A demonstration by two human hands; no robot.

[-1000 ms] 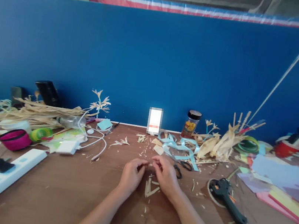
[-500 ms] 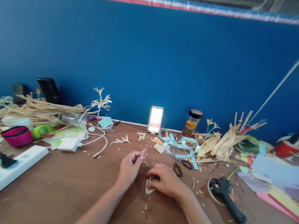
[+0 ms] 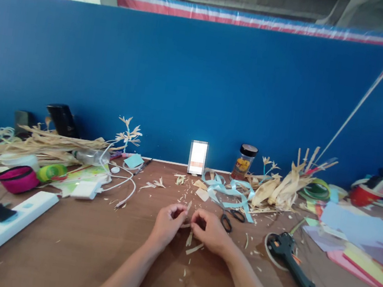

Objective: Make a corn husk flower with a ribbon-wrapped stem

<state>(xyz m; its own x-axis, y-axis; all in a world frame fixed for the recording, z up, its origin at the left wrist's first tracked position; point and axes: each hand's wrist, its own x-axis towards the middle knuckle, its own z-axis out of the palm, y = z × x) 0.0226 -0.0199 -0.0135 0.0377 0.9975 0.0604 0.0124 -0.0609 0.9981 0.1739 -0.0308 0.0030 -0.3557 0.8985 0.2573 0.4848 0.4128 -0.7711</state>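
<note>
My left hand (image 3: 168, 226) is closed in a pinch on a small strip of dried corn husk (image 3: 189, 205), whose pale tip sticks up past the fingertips. Right beside it, my right hand (image 3: 211, 233) is pinched too, its fingertips almost meeting the left ones. A thin pale piece spans the small gap between both hands, so the right fingers seem to grip husk as well, though the fingers partly hide it. Just below the right fingers, loose husk strips (image 3: 194, 249) lie on the brown table (image 3: 81, 252).
Black-handled scissors (image 3: 226, 221) and light blue ribbon (image 3: 232, 195) lie beyond my right hand. A glue gun (image 3: 291, 261) rests at right near coloured paper (image 3: 349, 220). At left are a white power strip (image 3: 9, 226), cables and a husk pile (image 3: 51, 141). A lidded jar (image 3: 243, 163) stands behind.
My right hand has lifted from the husk strips on the table and come up against my left hand's fingertips. A thin piece now spans both hands. The camera view has tilted slightly upward.
</note>
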